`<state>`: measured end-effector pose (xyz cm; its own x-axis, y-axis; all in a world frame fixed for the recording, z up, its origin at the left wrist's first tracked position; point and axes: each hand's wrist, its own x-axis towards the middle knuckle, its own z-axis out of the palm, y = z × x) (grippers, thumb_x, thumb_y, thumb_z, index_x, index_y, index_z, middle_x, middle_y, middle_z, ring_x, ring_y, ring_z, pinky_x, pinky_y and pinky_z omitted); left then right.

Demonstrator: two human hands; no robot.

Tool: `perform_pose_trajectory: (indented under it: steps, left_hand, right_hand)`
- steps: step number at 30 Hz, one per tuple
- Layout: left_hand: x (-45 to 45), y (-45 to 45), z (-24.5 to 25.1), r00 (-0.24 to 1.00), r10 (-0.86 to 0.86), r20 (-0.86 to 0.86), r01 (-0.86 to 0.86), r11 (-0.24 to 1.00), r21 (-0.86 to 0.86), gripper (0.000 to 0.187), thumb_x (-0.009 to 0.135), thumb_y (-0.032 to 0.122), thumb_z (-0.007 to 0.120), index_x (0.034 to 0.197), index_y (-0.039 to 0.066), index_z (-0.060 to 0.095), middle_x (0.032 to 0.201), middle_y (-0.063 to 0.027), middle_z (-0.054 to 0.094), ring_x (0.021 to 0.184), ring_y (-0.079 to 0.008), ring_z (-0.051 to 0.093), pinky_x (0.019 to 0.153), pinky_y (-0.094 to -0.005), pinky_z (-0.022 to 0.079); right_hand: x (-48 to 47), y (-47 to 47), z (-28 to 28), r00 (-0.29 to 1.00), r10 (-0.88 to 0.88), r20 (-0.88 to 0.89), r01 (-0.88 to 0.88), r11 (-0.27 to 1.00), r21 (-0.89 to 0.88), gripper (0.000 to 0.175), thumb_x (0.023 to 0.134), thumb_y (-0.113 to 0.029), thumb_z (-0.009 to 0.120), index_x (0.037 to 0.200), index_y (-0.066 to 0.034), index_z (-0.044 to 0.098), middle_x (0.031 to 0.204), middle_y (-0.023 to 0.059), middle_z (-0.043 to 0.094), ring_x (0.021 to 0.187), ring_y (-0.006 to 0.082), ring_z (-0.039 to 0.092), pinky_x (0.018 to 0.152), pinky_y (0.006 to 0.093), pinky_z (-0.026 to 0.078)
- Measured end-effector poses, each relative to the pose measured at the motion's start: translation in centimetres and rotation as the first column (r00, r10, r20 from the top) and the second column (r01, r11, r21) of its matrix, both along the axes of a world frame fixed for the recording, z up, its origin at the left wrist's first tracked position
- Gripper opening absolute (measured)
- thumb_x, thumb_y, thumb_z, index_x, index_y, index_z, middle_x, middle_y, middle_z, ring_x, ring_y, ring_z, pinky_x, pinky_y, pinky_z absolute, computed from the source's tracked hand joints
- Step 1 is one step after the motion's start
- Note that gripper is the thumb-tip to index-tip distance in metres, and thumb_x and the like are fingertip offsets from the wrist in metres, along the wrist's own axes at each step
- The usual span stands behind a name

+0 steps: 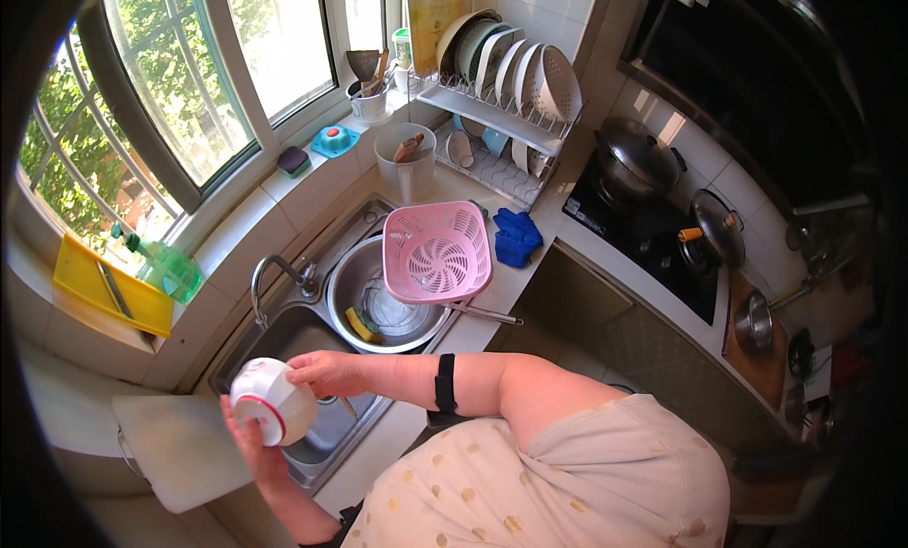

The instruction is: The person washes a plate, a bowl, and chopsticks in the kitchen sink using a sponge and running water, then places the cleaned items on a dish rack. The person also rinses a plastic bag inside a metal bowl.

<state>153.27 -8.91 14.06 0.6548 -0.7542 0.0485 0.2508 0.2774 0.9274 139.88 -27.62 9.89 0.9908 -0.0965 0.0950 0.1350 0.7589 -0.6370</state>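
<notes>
Above the left sink basin [295, 346], a white bowl [292, 408] with a red foot ring and faint pink marks is tipped so its underside shows. My left hand [250, 434] grips it from the left side and below. At its upper right, my right hand [330, 375] holds the rim. The bowl's inside is hidden from me. A chrome faucet [273, 264] arches over the basin; I cannot tell whether water runs. In the right basin sits a round metal bowl [339, 293] with a yellow-green sponge [364, 325] in it.
A pink plastic basket [438, 252] rests partly over the metal bowl, by a blue cloth [517, 237]. Behind stands a dish rack [489, 115] with plates and bowls. A white cutting board [174, 452] lies left of the sink. A lidded pot [642, 158] is on the stove [638, 243].
</notes>
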Motion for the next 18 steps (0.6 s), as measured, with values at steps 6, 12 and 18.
perform_pose_trajectory:
  steps: [6,12,18]
  left_hand:
    - [-2.3,-1.8,0.4,0.957,0.029,-0.289,0.055,0.959,0.279,0.061,0.091,0.034,0.057,0.140,0.008,0.032,0.132,-0.0115,0.047,0.116,-0.0252,0.050,0.097,-0.0413,0.043]
    - [-5.3,-3.3,-4.4,0.978,0.152,-0.145,-0.099,0.942,0.322,0.065,0.093,0.056,0.038,0.145,0.018,0.026,0.150,-0.0085,0.026,0.132,-0.0310,0.034,0.108,-0.0565,0.018]
    - [-9.3,-6.2,-4.6,0.973,0.215,-0.086,-0.143,0.851,0.506,0.060,0.091,0.045,0.052,0.142,0.020,0.031,0.140,-0.0043,0.036,0.118,-0.0241,0.045,0.097,-0.0493,0.029]
  right_hand:
    - [-2.1,0.5,2.1,0.967,0.062,-0.246,-0.028,0.990,0.141,0.041,0.088,-0.036,0.062,0.118,-0.0116,0.052,0.109,0.0061,0.058,0.101,0.0187,0.058,0.084,0.0355,0.047]
    - [-12.4,-6.3,2.5,0.986,-0.083,-0.142,0.087,0.996,0.021,0.037,0.090,-0.028,0.059,0.118,-0.0057,0.051,0.112,0.0069,0.058,0.105,0.0197,0.057,0.090,0.0385,0.046]
    - [-35.5,-15.4,1.6,0.818,-0.511,-0.265,0.536,0.844,0.027,0.035,0.090,-0.022,0.057,0.120,-0.0050,0.051,0.117,0.0101,0.057,0.107,0.0224,0.057,0.093,0.0401,0.046]
